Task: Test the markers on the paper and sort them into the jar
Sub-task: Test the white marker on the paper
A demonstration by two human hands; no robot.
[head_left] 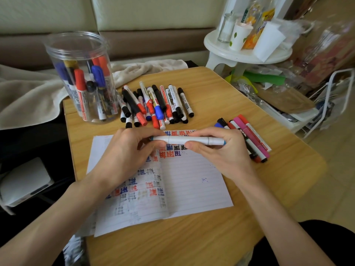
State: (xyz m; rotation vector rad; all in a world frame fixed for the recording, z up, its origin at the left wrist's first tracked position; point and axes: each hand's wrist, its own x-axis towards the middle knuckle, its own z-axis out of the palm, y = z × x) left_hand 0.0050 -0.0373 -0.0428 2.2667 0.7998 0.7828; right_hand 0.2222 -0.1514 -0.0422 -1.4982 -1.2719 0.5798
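Note:
A white double-ended marker (182, 140) with blue tips lies level above the lined paper (194, 185). My left hand (126, 152) pinches its left end and my right hand (217, 150) grips its right part. The paper bears red, blue and black test marks. A clear plastic jar (80, 73) at the table's back left holds several markers upright. A pile of loose markers (153, 104) lies behind the paper, and a smaller group of markers (249, 135) sits to the right of my right hand.
The wooden table (211, 237) ends close on the right and front. A beige cloth (28, 96) lies behind the jar. A white round side table (247, 52) with bottles and cups stands at the back right, with clutter and a white rack (326, 104) below.

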